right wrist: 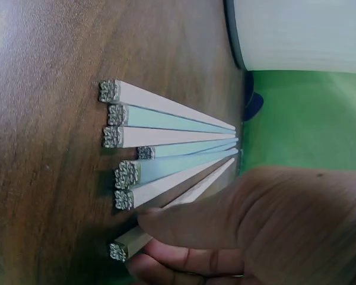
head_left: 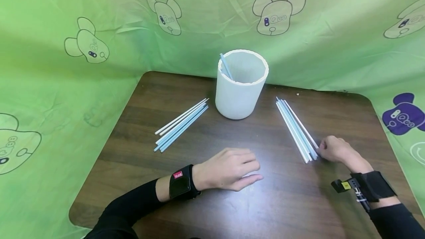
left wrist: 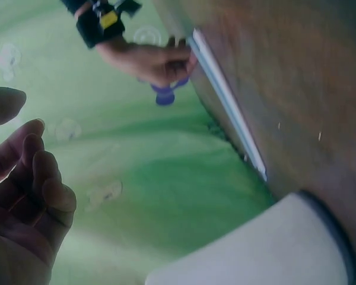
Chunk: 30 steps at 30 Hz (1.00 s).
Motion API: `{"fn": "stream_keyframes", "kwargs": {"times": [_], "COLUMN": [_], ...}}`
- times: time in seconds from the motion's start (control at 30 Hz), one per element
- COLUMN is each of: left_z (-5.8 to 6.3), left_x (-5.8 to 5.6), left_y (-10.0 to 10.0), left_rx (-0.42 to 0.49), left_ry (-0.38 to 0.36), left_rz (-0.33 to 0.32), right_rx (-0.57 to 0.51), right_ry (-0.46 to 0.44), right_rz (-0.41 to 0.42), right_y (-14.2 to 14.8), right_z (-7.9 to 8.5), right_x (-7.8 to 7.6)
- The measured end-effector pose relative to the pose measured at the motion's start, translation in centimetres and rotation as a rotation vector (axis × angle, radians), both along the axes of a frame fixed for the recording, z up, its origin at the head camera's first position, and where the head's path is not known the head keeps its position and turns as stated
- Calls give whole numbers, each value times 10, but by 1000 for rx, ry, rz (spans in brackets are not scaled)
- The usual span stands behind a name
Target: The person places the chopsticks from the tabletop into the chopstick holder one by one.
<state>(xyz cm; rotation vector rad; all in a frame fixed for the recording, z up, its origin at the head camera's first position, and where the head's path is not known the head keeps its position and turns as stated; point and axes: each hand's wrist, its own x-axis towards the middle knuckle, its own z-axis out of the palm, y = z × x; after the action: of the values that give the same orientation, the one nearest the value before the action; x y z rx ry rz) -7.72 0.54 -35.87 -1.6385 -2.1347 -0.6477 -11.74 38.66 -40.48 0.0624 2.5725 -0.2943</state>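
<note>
My right hand is at the near end of a fanned bundle of thin sticks, white and light blue. In the right wrist view, its thumb and fingers pinch the outermost white stick close to its square, mottled grey end. The other sticks of that bundle lie side by side on the wood, spreading toward me. My left hand hovers over the middle of the table, fingers loosely bent and thumb apart, with nothing between them; the left wrist view also shows this hand.
A white cylindrical container stands at the back, one light blue stick leaning inside against its rim. Left of it lies a second bundle of white and blue sticks. Green printed cloth hangs around the brown table.
</note>
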Motion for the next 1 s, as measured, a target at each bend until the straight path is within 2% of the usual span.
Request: {"fn": "stream_keyframes", "kwargs": {"times": [0.13, 0.2, 0.3, 0.4, 0.53, 0.73, 0.87, 0.93, 1.0], "left_z": [-10, -13, -17, -20, -21, -22, -23, -24, -24], "left_x": [8, 10, 12, 14, 14, 15, 15, 15, 14], "left_y": [3, 3, 3, 1, 0, -2, -3, -3, -4], "left_rx": [-4, 0, 0, -2, 3, 10, -2, -12, -14], "left_ry": [-22, -52, -73, -78, -78, -70, -76, -76, -81], "left_rz": [-21, -22, -13, -8, -4, 10, 22, 27, 28], "right_rx": [7, -3, -28, -53, -80, -149, -230, -275, -327], "right_ry": [-16, 12, 101, 226, 472, 974, 1270, 1357, 1370], "right_rz": [10, 8, 4, -25, -102, -228, -292, -309, -365], "right_y": [0, 3, 8, 13, 15, 6, -6, -13, -24], "right_z": [-1, 1, 7, 18, 35, 60, 86, 106, 131], "right_x": [1, 1, 0, -1, -3, -14, -25, -27, -26]}}
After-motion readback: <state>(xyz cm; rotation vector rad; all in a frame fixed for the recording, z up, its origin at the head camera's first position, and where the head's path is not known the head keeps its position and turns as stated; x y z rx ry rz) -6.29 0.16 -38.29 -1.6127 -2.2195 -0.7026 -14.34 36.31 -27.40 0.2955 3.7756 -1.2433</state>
